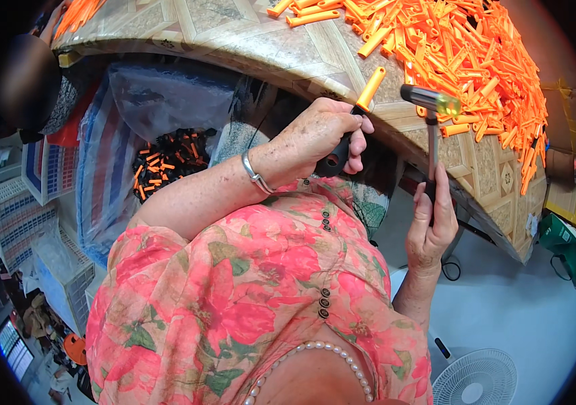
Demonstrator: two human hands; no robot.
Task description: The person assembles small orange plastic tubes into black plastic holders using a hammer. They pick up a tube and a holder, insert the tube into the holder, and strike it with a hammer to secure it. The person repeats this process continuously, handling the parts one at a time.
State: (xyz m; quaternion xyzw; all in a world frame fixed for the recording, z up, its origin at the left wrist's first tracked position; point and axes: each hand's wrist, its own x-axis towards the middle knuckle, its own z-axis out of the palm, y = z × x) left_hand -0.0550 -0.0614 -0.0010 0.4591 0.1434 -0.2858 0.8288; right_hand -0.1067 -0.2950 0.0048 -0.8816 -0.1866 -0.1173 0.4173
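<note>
1. Head view: my left hand (335, 135) is closed around a black handle (332, 163), the thumb and fingers wrapped about it; its lower end, with a round opening, shows below my fist.
2. An orange tube (371, 90) rises from the top of the black handle, tilted to the right, with a hole near its free end. It appears against the near edge of the table (224, 28).
3. My right hand (433, 226) is clamped on the dark grip of a hammer (432, 147), which is held upright. The hammer's head has one black end and one clear yellow end; it is to the right of the orange tube and apart from it.
4. A large heap of orange pieces (467, 71) covers the table's right part, beyond the hammer.
5. To the left of my left forearm, a striped sack (95, 158) with clear lining stands open, containing black-and-orange pieces (170, 162).
6. A white fan (475, 378) stands at lower right. Whether the orange tube is fully seated, I cannot tell.
</note>
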